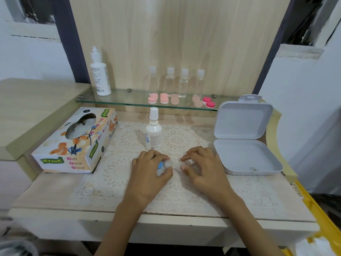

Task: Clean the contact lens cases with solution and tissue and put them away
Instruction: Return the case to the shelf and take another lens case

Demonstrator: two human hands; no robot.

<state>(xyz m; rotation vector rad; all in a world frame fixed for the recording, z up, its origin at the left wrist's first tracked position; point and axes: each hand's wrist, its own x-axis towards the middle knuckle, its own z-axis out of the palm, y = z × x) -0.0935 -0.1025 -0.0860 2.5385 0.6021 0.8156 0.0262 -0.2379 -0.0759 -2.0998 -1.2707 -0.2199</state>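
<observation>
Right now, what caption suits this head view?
Left hand and right hand hold a lens case over a lace mat, tissue box and white box alongside.

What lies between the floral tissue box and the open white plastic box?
Head view: small white solution bottle on cream lace mat; nearer, left hand gripping a blue lens case, and right hand.

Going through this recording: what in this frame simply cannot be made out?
Head view only.
1) lens case: mostly covered by the left hand; open or capped unclear.
2) right hand: blur hides what its fingertips pinch, if anything.
3) small object in the white box: too small to identify.
4) solution bottle label: print too small to read.
</observation>
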